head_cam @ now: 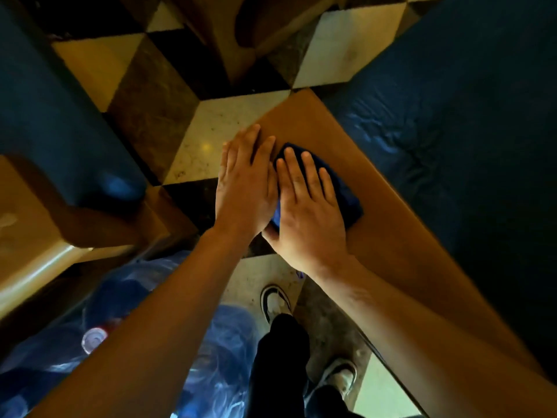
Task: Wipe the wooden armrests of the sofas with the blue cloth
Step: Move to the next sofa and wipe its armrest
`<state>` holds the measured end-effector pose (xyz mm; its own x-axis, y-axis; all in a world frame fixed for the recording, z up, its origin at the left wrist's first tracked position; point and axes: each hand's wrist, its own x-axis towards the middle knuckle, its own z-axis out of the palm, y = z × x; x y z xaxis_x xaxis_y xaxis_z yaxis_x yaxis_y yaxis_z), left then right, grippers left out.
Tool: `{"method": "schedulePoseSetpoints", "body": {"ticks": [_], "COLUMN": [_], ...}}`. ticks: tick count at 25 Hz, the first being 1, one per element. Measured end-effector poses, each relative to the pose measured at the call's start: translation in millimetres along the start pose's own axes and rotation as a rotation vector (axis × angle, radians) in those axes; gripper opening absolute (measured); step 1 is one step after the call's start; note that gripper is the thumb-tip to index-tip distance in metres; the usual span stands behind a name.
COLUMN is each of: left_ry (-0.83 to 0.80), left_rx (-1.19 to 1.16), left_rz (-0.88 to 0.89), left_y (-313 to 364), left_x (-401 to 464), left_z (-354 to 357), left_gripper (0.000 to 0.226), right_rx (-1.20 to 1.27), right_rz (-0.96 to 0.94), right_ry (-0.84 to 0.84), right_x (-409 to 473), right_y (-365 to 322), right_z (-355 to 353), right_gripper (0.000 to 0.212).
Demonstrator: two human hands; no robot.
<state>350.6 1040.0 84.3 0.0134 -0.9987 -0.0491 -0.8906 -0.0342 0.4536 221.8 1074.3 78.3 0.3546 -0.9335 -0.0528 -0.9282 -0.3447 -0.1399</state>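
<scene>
A broad wooden armrest (pixel 388 224) of a dark blue sofa (pixel 470 122) runs diagonally through the middle of the head view. The blue cloth (pixel 346 200) lies flat on it near its far end. My right hand (pixel 307 206) presses flat on the cloth, fingers spread, covering most of it. Beside it, my left hand (pixel 245 185) rests flat with fingers together, at the armrest's left edge, touching the right hand. Whether the left palm lies on the cloth is hidden.
A second sofa with a blue cushion (pixel 45 116) and a wooden armrest (pixel 36 236) stands at the left. Between them is a chequered tile floor (pixel 217 128). Blue plastic bags (pixel 126 300) lie at the lower left beside my feet (pixel 275 303).
</scene>
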Motion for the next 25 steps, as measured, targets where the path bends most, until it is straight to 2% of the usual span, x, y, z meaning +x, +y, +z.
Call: {"method": "schedulePoseSetpoints", "body": {"ticks": [2, 5, 8, 10, 15, 19, 22, 25], "left_ry": [0.023, 0.102, 0.163, 0.173, 0.118, -0.016, -0.101, -0.151], "left_rx": [-0.151, -0.456, -0.589, -0.581, -0.453, -0.239, -0.148, -0.181], "left_rz": [-0.132, -0.507, -0.641, -0.634, -0.453, -0.297, -0.190, -0.202], "left_y": [-13, -23, -20, -10, 12, 40, 68, 106], "left_x": [23, 41, 51, 51, 20, -18, -56, -122], "left_z": [-6, -11, -15, -17, -12, -4, 8, 29], "left_gripper": [0.046, 0.028, 0.025, 0.026, 0.044, 0.050, 0.052, 0.051], "right_rx": [-0.015, -0.018, -0.005, -0.014, 0.006, 0.053, 0.022, 0.019], "right_rz": [-0.028, -0.077, -0.117, -0.090, -0.083, 0.131, 0.168, 0.133], "right_ry": [0.012, -0.007, -0.008, -0.021, -0.045, -0.034, -0.073, -0.060], "right_x": [45, 91, 113, 116, 81, 41, -11, -104], "right_y": [-14, -22, -13, -5, 6, 36, 50, 57], "right_z": [1, 0, -6, -9, -7, -16, -15, -7], "right_gripper": [0.091, 0.082, 0.070, 0.071, 0.078, 0.080, 0.073, 0.074]}}
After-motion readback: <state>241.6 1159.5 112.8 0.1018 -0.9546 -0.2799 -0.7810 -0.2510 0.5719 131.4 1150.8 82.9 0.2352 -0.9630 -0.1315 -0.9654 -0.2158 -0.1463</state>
